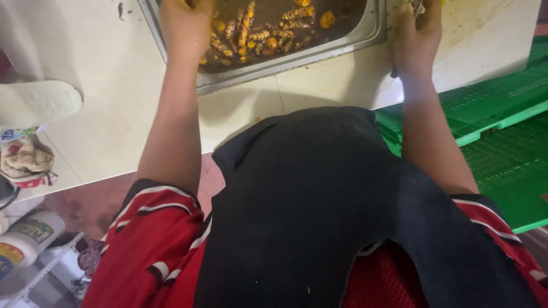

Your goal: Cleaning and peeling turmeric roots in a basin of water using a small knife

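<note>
Brightness: mostly dim and warm, with a yellow tint over the pale counter (114, 114).
Light source: it seems to come from above and far ahead, since the far counter is brightest.
Shadows: a soft dark patch lies on the counter just beyond the person's black apron (308, 217).
Glare: small shiny spots on the rim of the metal tray (297, 57) and on its brown liquid.
Blur: the left hand (185, 25) and right hand (416, 34) look smeared.
Edges: the green plastic mats (502, 142) bend a little at the right.
Focus: the bottles (25, 242) near left look soft.
</note>
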